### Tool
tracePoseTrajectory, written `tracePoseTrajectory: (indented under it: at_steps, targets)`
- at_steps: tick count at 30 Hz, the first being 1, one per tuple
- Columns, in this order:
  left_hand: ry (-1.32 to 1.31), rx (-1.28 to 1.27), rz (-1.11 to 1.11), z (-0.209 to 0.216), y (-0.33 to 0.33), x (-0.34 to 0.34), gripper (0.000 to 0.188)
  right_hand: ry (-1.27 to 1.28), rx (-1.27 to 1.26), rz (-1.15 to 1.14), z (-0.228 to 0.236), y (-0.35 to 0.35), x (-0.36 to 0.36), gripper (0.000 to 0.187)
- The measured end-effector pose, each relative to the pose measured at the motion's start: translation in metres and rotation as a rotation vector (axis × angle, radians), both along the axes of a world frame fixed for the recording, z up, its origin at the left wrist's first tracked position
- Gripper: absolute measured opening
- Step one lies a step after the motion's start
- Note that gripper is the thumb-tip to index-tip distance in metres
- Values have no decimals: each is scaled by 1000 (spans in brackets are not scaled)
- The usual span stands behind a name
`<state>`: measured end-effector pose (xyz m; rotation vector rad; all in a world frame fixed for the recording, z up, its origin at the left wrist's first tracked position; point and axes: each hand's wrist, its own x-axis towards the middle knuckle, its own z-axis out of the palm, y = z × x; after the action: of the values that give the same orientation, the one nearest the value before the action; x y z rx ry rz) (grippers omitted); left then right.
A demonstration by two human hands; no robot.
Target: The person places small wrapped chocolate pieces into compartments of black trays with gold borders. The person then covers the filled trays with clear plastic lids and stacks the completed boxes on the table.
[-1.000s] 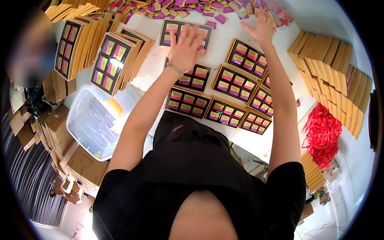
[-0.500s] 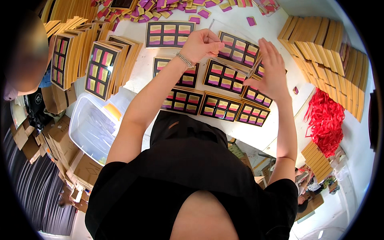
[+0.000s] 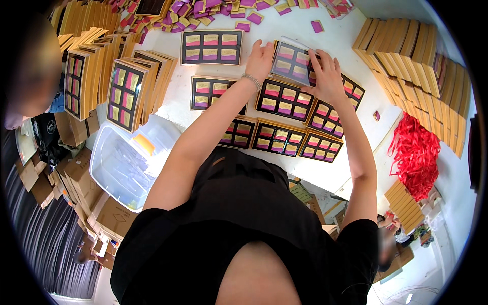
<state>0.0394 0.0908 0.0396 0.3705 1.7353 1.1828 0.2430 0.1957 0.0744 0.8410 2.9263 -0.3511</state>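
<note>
A clear plastic lid lies over a shallow black-and-gold box of small pink, purple and gold packets, which show hazily through it. My left hand is at the lid's left edge, fingers extended and slightly apart. On the opposite side, my right hand rests along the right edge with its fingers spread. Just nearer to me sits an uncovered box with the same packets in two rows. Another filled box stands to the left of my left hand, and a further box is partly hidden by my left forearm.
Rows of filled boxes stand on edge at left, with stacked gold-edged boxes at right. Loose packets are heaped at the far edge. A clear bin is at left, and red ribbon at right.
The clear lid has come down from a tilted position onto the box. My left hand has lowered and opened from a pinch; my right hand has shifted left onto the lid's edge.
</note>
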Motion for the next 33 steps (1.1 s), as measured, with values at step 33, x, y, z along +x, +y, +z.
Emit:
tracePoseTrajectory:
  at_steps: [33]
  targets:
    - [1399, 137, -795, -4, 20, -12, 60, 434, 425, -412, -54, 146, -91, 61]
